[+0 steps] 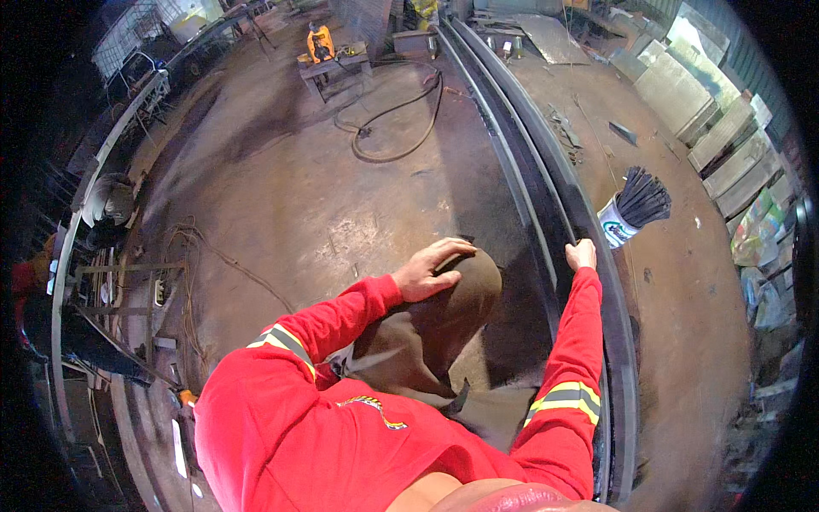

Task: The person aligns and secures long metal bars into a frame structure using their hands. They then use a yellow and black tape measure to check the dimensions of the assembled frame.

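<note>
Crouching on the workshop floor, we rest our left hand flat on our raised knee, fingers spread and relaxed, grasping nothing. Our right hand curls over the top edge of the long dark steel beam running past our right side. A can of welding rods stands just beyond the beam.

Red sleeves banded with yellow and grey reflective stripes; brown trousers; dark steel beam at right; white bucket of black rods; far off, something orange, perhaps a machine.
</note>
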Demonstrator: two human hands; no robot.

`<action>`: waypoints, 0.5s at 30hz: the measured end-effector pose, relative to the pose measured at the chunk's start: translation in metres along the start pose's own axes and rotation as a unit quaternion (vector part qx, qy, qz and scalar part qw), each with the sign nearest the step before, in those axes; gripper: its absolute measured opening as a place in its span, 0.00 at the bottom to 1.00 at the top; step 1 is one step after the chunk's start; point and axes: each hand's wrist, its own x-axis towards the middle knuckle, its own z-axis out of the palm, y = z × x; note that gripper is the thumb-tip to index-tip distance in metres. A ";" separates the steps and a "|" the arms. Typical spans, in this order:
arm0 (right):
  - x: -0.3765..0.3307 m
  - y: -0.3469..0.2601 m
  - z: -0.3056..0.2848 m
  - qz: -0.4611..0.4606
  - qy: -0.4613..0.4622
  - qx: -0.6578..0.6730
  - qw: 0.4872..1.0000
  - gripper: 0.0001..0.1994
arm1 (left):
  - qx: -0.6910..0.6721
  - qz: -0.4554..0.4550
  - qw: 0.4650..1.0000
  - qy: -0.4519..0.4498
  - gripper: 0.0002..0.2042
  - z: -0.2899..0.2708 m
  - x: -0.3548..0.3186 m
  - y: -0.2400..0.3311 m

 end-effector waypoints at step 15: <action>-0.013 -0.001 -0.015 -0.014 0.027 -0.103 0.994 0.19 | 0.132 -0.072 0.982 0.110 0.28 -0.034 -0.063 0.053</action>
